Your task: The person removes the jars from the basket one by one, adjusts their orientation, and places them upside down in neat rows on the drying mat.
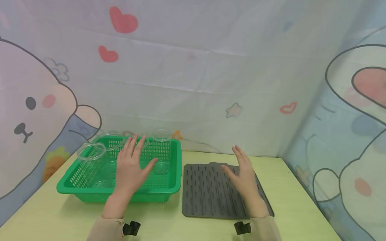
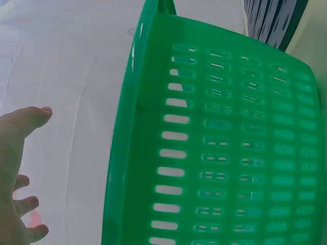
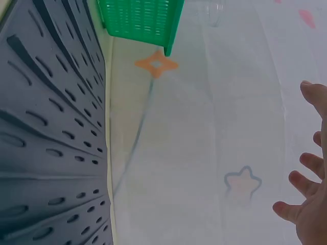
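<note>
Clear cups (image 1: 161,152) were seen standing rims up in the green basket (image 1: 150,191) from the head view, four rims being counted, one of them partly covered by the left hand (image 1: 130,169). Light, stiff and rather slippery handling was to be expected; glass or plastic could not be told, so cracking was best guarded against, with a gentle hold taken round the upper wall, just below the rim. The left hand was held before the basket, fingers raised, thumb spread, nothing gripped. Over the grey mat (image 1: 205,190), the right hand (image 1: 243,175) was likewise held spread, with nothing grasped.

From the left wrist, the basket's slotted wall was brought up close, the thumb and fingers being held apart from it; no cup could be clearly made out.

From the right wrist, parted fingers were shown at the edge, well apart from mat and basket; only a faint cup was glimpsed above.
</note>
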Demonstrator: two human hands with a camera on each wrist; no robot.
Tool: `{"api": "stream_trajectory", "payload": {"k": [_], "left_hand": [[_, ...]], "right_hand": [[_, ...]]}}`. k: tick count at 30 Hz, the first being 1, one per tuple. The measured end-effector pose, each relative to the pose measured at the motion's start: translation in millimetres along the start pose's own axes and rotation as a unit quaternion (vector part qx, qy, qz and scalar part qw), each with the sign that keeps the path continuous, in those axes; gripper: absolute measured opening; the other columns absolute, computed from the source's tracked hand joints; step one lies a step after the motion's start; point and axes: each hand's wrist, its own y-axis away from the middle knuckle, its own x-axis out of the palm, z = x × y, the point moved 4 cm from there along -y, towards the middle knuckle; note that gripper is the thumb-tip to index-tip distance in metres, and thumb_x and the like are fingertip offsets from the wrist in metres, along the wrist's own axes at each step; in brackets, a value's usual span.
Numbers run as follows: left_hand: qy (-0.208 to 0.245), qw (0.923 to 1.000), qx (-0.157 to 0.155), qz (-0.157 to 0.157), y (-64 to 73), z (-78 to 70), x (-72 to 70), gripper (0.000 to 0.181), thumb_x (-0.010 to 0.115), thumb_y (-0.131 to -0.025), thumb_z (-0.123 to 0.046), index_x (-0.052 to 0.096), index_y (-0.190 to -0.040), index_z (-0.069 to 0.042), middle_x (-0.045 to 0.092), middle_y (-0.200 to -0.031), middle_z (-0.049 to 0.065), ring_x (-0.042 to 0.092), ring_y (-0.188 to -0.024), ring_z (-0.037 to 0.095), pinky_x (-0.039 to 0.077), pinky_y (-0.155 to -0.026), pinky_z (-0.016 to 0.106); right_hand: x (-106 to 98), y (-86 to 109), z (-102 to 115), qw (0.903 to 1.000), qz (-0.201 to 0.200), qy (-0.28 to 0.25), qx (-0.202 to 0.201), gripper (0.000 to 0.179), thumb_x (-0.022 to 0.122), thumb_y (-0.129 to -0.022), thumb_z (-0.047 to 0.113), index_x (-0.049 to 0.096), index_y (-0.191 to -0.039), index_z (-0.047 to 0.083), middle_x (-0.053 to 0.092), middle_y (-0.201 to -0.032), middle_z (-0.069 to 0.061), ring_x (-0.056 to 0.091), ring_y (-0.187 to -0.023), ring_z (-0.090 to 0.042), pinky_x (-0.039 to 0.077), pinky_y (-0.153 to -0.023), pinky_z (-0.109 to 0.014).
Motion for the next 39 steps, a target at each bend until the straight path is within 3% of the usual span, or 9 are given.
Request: {"api": "stream_trajectory", "payload": {"k": [4, 7, 10, 15, 20, 25, 32, 36, 39], "left_hand": [[0.02, 0.9993, 0.011, -0.029, 0.4, 6.2, -5.0, 0.078, 0.078, -0.081, -0.031, 0.043, -0.146, -0.003, 0.041, -0.149, 0.024, 0.035, -0.137, 0.048, 0.031, -0.104, 0.07], [0.033, 0.9977, 0.026, -0.053, 0.3, 9.8, -9.2, 0.076, 0.061, -0.091, -0.054, 0.045, -0.144, -0.002, 0.042, -0.148, 0.024, 0.037, -0.135, 0.049, 0.031, -0.104, 0.07], [0.046, 0.9944, 0.042, -0.085, -1.2, 12.1, -14.0, 0.079, 0.042, -0.093, -0.064, 0.048, -0.141, -0.002, 0.046, -0.145, 0.023, 0.041, -0.132, 0.047, 0.034, -0.103, 0.067], [0.068, 0.9892, 0.044, -0.123, -2.3, 16.5, -20.9, 0.073, 0.046, -0.094, -0.06, 0.052, -0.137, -0.001, 0.05, -0.139, 0.022, 0.044, -0.127, 0.045, 0.034, -0.106, 0.061], [0.073, 0.9873, 0.019, -0.14, -2.0, 23.9, -27.4, 0.073, 0.049, -0.094, -0.058, 0.052, -0.134, 0.003, 0.051, -0.135, 0.025, 0.044, -0.125, 0.045, 0.035, -0.106, 0.059], [0.086, 0.9825, -0.019, -0.164, -1.0, 36.7, -35.8, 0.075, 0.054, -0.092, -0.059, 0.053, -0.133, 0.004, 0.051, -0.135, 0.025, 0.044, -0.125, 0.045, 0.036, -0.103, 0.061], [0.098, 0.9749, -0.091, -0.178, 2.9, 59.1, -49.6, 0.064, 0.08, -0.079, -0.014, 0.052, -0.134, 0.002, 0.049, -0.138, 0.026, 0.041, -0.13, 0.045, 0.03, -0.11, 0.06], [0.1, 0.9662, -0.139, -0.193, 5.3, 72.0, -57.6, 0.071, 0.083, -0.072, -0.007, 0.052, -0.135, -0.001, 0.048, -0.14, 0.024, 0.035, -0.137, 0.041, 0.022, -0.117, 0.055], [0.096, 0.9614, -0.185, -0.18, 6.7, 80.5, -61.0, 0.078, 0.085, -0.071, -0.008, 0.048, -0.139, -0.002, 0.044, -0.145, 0.023, 0.028, -0.142, 0.039, 0.015, -0.121, 0.052]], "right_hand": [[-4.6, 1.6, -7.1, 0.9998, -0.019, -0.005, -0.006, 0.073, 0.073, -0.086, 0.02, 0.039, -0.147, 0.001, 0.039, -0.152, -0.02, 0.036, -0.138, -0.044, 0.033, -0.106, -0.068], [-7.2, 2.6, -12.7, 0.9995, -0.028, -0.01, -0.013, 0.07, 0.074, -0.085, 0.017, 0.043, -0.144, -0.001, 0.042, -0.149, -0.022, 0.038, -0.136, -0.045, 0.034, -0.105, -0.067], [-9.1, 4.8, -20.1, 0.999, -0.038, -0.016, -0.016, 0.065, 0.075, -0.084, 0.012, 0.047, -0.14, -0.003, 0.045, -0.146, -0.023, 0.041, -0.134, -0.044, 0.036, -0.104, -0.066], [-12.7, 9.8, -33.7, 0.9986, -0.045, -0.025, -0.006, 0.056, 0.074, -0.084, 0.009, 0.051, -0.134, -0.005, 0.05, -0.14, -0.023, 0.045, -0.129, -0.042, 0.042, -0.099, -0.057], [-18.7, 13.8, -46.0, 0.9983, -0.052, -0.025, -0.002, 0.052, 0.075, -0.083, 0.005, 0.054, -0.13, -0.006, 0.054, -0.133, -0.024, 0.05, -0.123, -0.039, 0.047, -0.095, -0.05], [-25.4, 18.7, -60.2, 0.9979, -0.046, -0.038, 0.024, 0.047, 0.072, -0.086, 0.005, 0.054, -0.129, -0.005, 0.056, -0.129, -0.023, 0.052, -0.119, -0.038, 0.048, -0.094, -0.053], [-29.7, 26.8, -80.2, 0.9964, -0.018, -0.052, 0.064, 0.044, 0.07, -0.09, 0.008, 0.054, -0.129, -0.004, 0.057, -0.127, -0.023, 0.053, -0.118, -0.038, 0.048, -0.095, -0.058], [-30.8, 29.4, -88.6, 0.9935, -0.002, -0.063, 0.095, 0.045, 0.068, -0.091, 0.011, 0.053, -0.131, -0.004, 0.056, -0.13, -0.023, 0.052, -0.12, -0.036, 0.047, -0.096, -0.056], [-32.5, 30.4, -93.8, 0.9911, -0.001, -0.07, 0.113, 0.045, 0.067, -0.093, 0.012, 0.053, -0.132, -0.004, 0.055, -0.132, -0.022, 0.052, -0.12, -0.033, 0.048, -0.097, -0.053]]}}
